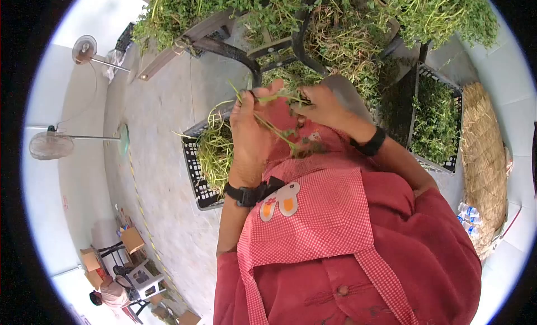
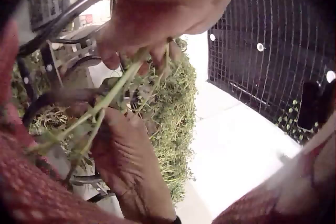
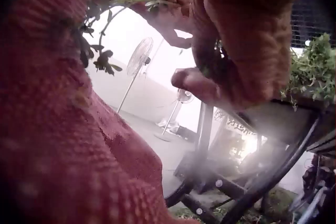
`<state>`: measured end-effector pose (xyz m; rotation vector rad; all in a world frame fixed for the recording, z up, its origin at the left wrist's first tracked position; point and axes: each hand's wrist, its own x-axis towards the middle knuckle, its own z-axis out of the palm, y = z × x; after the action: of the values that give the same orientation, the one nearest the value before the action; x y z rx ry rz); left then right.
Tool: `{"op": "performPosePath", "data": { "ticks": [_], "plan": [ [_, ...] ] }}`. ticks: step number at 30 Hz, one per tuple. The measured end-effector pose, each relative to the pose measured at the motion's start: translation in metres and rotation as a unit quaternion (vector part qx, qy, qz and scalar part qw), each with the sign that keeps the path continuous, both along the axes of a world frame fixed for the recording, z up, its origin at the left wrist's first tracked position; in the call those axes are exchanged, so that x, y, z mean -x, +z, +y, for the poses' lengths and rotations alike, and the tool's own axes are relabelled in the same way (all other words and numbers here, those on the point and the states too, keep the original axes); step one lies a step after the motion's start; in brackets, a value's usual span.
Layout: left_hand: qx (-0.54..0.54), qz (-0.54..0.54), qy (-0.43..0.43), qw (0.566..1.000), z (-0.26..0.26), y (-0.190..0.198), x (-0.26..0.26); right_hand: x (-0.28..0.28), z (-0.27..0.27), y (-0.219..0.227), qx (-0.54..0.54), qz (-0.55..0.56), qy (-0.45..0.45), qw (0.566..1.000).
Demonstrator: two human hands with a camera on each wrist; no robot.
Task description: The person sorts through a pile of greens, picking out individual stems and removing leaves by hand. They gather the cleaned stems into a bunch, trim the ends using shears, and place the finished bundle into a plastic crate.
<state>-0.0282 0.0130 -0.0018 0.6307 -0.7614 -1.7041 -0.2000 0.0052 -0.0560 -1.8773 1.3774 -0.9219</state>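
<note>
My left hand point(image 1: 249, 129) pinches a thin green plant stem point(image 2: 118, 86) between thumb and fingers, in front of the red checked apron point(image 1: 313, 213). Its forked, leafy end point(image 1: 292, 136) hangs over the apron. Close by on the right is my right hand point(image 1: 324, 106), its fingers curled around some dark green leaves point(image 3: 214, 62). Both hands show in the left wrist view, with the stem crossing between them. In the right wrist view, a leafy sprig point(image 3: 102, 58) trails from the left hand point(image 3: 157, 6).
A black crate point(image 1: 193, 174) with pale stems stands left; another crate point(image 1: 413, 112) with leafy greens is at right. Piled greens point(image 1: 235, 6) cover the table ahead. A straw roll point(image 1: 482, 168), standing fans point(image 1: 51, 145) and a seated person point(image 1: 114, 294) are farther off.
</note>
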Motion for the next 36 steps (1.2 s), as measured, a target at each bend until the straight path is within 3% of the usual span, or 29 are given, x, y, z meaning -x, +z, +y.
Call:
{"op": "performPosePath", "data": {
  "ticks": [1, 2, 3, 5, 9, 10, 12, 13, 15, 18, 19, 20, 22, 24, 28, 33, 36],
  "plan": [
    [-0.034, 0.026, -0.018, 0.999, -0.001, -0.003, -0.005, 0.002, 0.007, 0.003, -0.005, -0.002, 0.002, 1.0],
    [-0.034, 0.026, -0.019, 0.999, -0.002, -0.004, -0.006, 0.008, 0.012, 0.01, -0.116, -0.131, 0.072, 0.982],
    [-0.071, 0.042, 0.009, 0.997, -0.003, -0.003, -0.005, 0.013, 0.016, 0.017, -0.223, -0.255, 0.139, 0.93],
    [-0.111, 0.058, 0.035, 0.992, -0.003, -0.005, -0.005, 0.02, 0.023, 0.016, -0.246, -0.301, 0.159, 0.908],
    [-0.091, 0.077, -0.003, 0.993, -0.006, -0.012, -0.013, 0.031, 0.024, -0.002, -0.331, -0.396, 0.18, 0.837],
    [-0.08, 0.08, -0.016, 0.993, -0.006, -0.013, -0.013, 0.032, 0.023, -0.004, -0.332, -0.397, 0.179, 0.837],
    [-0.084, 0.071, -0.022, 0.994, -0.006, -0.015, -0.012, 0.031, 0.021, -0.003, -0.347, -0.516, 0.205, 0.756],
    [-0.086, 0.063, -0.026, 0.994, -0.006, -0.015, -0.012, 0.03, 0.02, -0.001, -0.345, -0.517, 0.204, 0.756],
    [-0.097, 0.043, -0.002, 0.994, -0.004, -0.012, -0.009, 0.029, 0.02, 0.006, -0.362, -0.55, 0.251, 0.709],
    [-0.102, 0.015, 0.026, 0.994, -0.004, -0.012, -0.01, 0.031, 0.021, 0.011, -0.384, -0.581, 0.218, 0.684],
    [-0.098, 0.006, 0.028, 0.995, -0.004, -0.013, -0.01, 0.03, 0.02, 0.005, -0.385, -0.581, 0.217, 0.683],
    [-0.101, 0.006, 0.027, 0.995, -0.003, -0.014, -0.01, 0.029, 0.02, -0.006, -0.337, -0.49, 0.187, 0.782],
    [-0.089, -0.014, 0.021, 0.996, -0.001, -0.014, -0.008, 0.027, 0.023, 0.001, -0.285, -0.389, 0.15, 0.863],
    [-0.084, -0.023, 0.022, 0.996, -0.001, -0.013, -0.007, 0.028, 0.023, 0.016, -0.294, -0.35, 0.22, 0.862],
    [-0.088, -0.027, 0.029, 0.995, 0.001, -0.007, -0.004, 0.019, 0.025, 0.021, -0.357, -0.36, 0.183, 0.843],
    [-0.081, 0.012, 0.005, 0.997, 0.0, -0.015, -0.007, 0.017, 0.028, 0.026, -0.32, -0.266, 0.203, 0.886],
    [-0.082, 0.022, -0.004, 0.996, 0.001, -0.013, -0.005, 0.016, 0.028, 0.024, -0.312, -0.265, 0.2, 0.89]
  ]
}}
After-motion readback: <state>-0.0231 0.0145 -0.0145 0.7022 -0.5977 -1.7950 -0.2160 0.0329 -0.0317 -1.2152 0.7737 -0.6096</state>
